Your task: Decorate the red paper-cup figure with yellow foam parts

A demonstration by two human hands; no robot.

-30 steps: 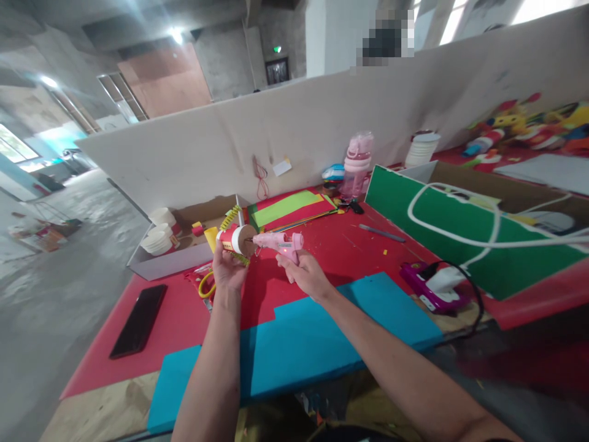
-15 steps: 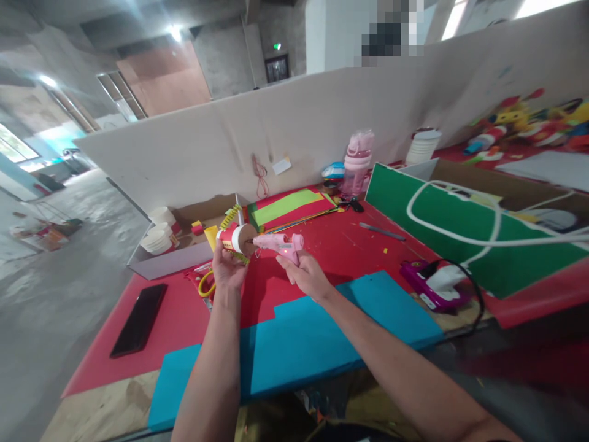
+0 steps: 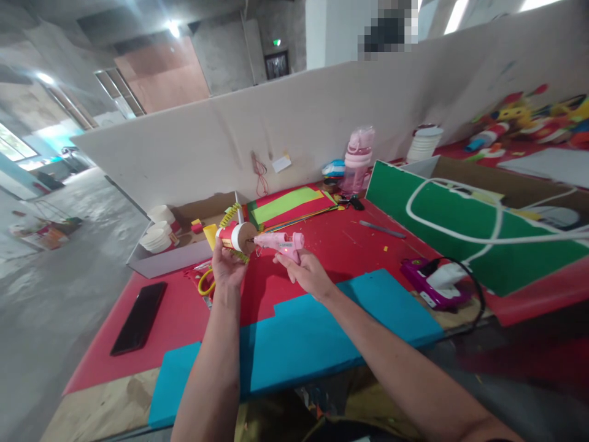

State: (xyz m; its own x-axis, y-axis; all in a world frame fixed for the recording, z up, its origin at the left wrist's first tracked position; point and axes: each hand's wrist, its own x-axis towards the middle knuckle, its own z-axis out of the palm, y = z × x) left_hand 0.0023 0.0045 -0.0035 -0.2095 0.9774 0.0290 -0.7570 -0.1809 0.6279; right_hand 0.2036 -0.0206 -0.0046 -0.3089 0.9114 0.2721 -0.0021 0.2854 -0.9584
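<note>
My left hand (image 3: 229,265) is wrapped round a paper cup (image 3: 234,237) lying on its side in the air, with red and white bands and a brown end facing right. Folded yellow-green paper strips (image 3: 230,216) and a yellow paper piece (image 3: 210,234) stick out from the cup. In my right hand (image 3: 307,273) is a pink glue gun (image 3: 280,243), gripped by its handle. Its nozzle points left and is at the cup's brown end; whether it touches cannot be made out. Yellow-handled scissors (image 3: 206,283) lie on the table below my left hand.
A black phone (image 3: 138,319) lies at left. Behind it, a box (image 3: 172,261) holds white cups (image 3: 156,238). Coloured paper sheets (image 3: 289,205) lie at the back. Blue sheets (image 3: 299,344) line the front edge. At right are a purple power strip (image 3: 435,288), white cable (image 3: 409,205) and green-sided box (image 3: 442,227).
Hardly anything differs. Both hands keep the cup and glue gun in almost the same place, and the view has shifted very slightly.
</note>
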